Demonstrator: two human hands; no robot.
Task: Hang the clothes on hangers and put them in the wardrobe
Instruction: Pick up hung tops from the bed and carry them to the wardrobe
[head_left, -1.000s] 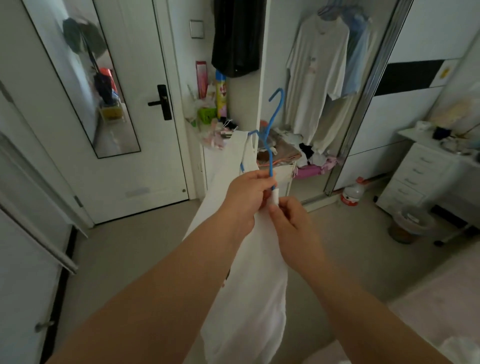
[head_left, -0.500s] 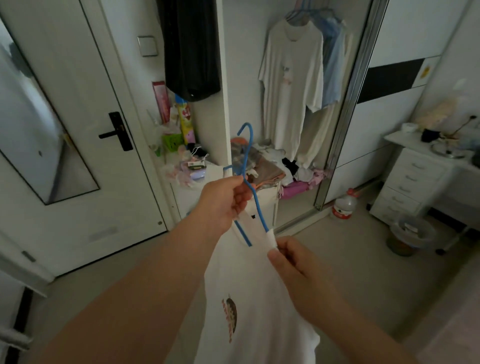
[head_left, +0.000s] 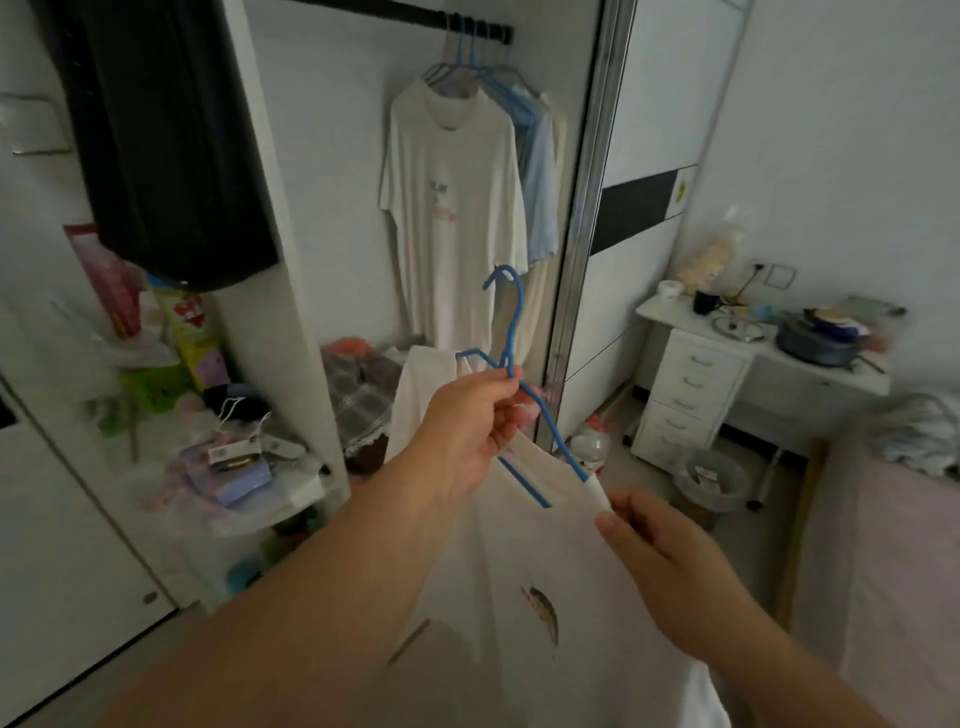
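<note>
A blue wire hanger (head_left: 514, 332) stands tilted in front of me, its hook pointing up. My left hand (head_left: 467, 431) pinches it at the neck. A white top (head_left: 545, 597) with small brown prints hangs from it, one strap over the hanger's right arm. My right hand (head_left: 660, 551) pinches that strap end at the hanger's tip. Behind, the open wardrobe holds a rail (head_left: 415, 18) with a white T-shirt (head_left: 452, 208) and light blue garments (head_left: 540, 171) on hangers.
A heap of folded clothes (head_left: 363, 384) lies on the wardrobe floor. A black garment (head_left: 171, 140) hangs at the left above a cluttered shelf (head_left: 234, 467). A white desk with drawers (head_left: 696, 395), a bin (head_left: 711, 483) and a bottle (head_left: 592, 447) stand right; a bed (head_left: 883, 545) edges in.
The view has swung up and towards the wardrobe, which is closer. The hanger has tilted, and my right hand has slid down and right along the hanger arm with the strap.
</note>
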